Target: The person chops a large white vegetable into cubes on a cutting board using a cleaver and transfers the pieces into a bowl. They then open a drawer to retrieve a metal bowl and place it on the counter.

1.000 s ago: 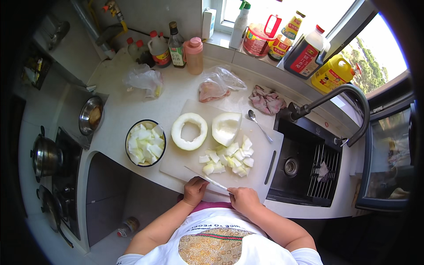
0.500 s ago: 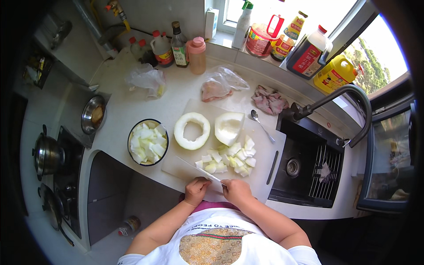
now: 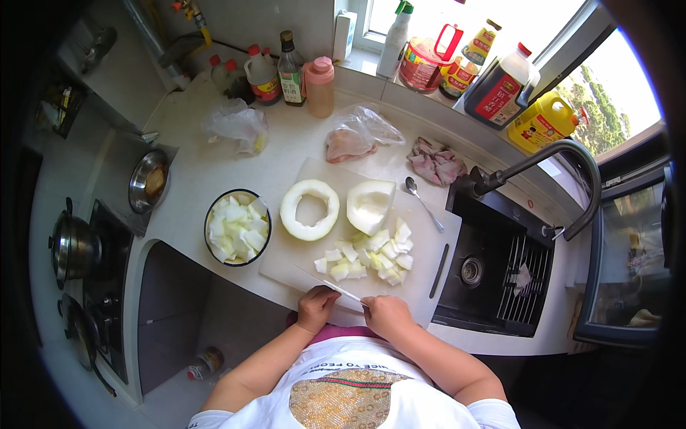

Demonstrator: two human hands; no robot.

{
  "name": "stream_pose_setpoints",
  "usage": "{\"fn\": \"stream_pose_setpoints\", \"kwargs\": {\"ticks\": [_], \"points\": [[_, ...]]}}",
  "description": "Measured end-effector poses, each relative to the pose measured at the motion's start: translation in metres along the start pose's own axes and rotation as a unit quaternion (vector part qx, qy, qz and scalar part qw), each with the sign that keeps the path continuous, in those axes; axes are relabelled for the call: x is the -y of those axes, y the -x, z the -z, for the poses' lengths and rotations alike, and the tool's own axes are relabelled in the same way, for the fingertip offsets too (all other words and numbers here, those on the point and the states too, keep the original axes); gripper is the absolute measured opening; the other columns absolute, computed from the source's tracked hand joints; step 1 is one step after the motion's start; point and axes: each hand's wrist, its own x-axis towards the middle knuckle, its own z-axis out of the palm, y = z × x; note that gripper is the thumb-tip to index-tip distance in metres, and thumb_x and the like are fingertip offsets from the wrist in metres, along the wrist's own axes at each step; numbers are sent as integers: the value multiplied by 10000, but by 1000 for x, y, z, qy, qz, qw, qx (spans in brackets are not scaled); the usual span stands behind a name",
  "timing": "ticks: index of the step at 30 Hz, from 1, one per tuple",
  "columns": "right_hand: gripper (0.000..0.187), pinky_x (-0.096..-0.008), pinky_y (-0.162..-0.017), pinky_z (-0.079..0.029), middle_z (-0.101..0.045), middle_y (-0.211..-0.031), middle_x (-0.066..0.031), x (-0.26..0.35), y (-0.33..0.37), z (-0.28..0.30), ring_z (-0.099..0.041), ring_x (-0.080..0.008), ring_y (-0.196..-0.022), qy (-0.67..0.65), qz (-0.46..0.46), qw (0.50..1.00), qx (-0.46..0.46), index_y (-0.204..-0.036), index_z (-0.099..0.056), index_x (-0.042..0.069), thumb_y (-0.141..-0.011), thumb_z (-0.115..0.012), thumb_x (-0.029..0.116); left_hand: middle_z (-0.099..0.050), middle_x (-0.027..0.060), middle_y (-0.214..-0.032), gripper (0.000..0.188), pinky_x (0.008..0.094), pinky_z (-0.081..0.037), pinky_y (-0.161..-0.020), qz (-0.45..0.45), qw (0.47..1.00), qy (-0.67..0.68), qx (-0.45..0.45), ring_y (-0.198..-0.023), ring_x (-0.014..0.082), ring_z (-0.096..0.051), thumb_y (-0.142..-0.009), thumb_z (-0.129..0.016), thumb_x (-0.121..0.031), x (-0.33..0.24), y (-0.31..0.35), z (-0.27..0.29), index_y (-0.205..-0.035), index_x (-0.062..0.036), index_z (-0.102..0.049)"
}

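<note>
My right hand [image 3: 386, 314] is closed round the handle of a kitchen knife [image 3: 341, 291], whose blade points away to the left over the near edge of the white cutting board [image 3: 421, 293]. Beside the blade, my left hand [image 3: 316, 307] is closed with its fingers pressed together; whatever is in them is hidden. On the board lie a pale melon ring [image 3: 291, 214], a hollowed melon chunk [image 3: 357, 214] and a heap of cut melon pieces [image 3: 379, 254]. To the left, a dark-rimmed bowl [image 3: 208, 239] is filled with more pieces.
A spoon [image 3: 425, 204] and a crumpled cloth [image 3: 436, 163] lie by the black sink [image 3: 446, 311] on the right. Behind the board are plastic bags, one with raw meat [image 3: 350, 146]. Bottles line the wall and windowsill. A metal bowl [image 3: 139, 189] and pots stand left.
The knife blade has tilted and now shows nearly edge-on, a thinner strip than before. Both hands stay almost in the same place. The melon pieces and bowl have not been moved.
</note>
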Motion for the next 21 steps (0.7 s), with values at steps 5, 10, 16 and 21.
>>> {"fn": "stream_pose_setpoints", "kwargs": {"ticks": [5,10,16,21], "points": [[157,-466,-666,-525,-682,-794,-149,8,-31,-22,-653,-362,-735,12,2,1000,1,-889,-708,136,-832,-575,198,-671,101,-801,108,347,-529,-619,-3,1000,12,-1,-699,268,-656,-743,-725,-3,4,3,-2,-824,-72,-707],[154,-470,-663,-520,-676,-783,-142,2,-20,-16,-651,-356,-736,-16,14,999,-30,-908,-714,152,-839,-587,204,-679,106,-820,124,348,-533,-628,3,1000,11,2,-714,270,-662,-743,-723,6,6,5,-1,-838,-74,-714],[219,-473,-709,-529,-687,-809,-167,-7,12,6,-662,-360,-752,-27,2,999,-19,-987,-726,138,-844,-571,197,-682,101,-803,119,352,-543,-622,4,1000,16,-4,-722,276,-669,-734,-730,-2,7,5,-2,-821,-77,-702],[188,-474,-692,-523,-683,-794,-156,-14,16,1,-655,-363,-738,-16,-1,1000,-18,-957,-721,154,-848,-579,211,-689,100,-812,122,347,-545,-622,5,1000,20,1,-726,270,-674,-729,-726,10,6,3,-2,-810,-76,-695]]}}
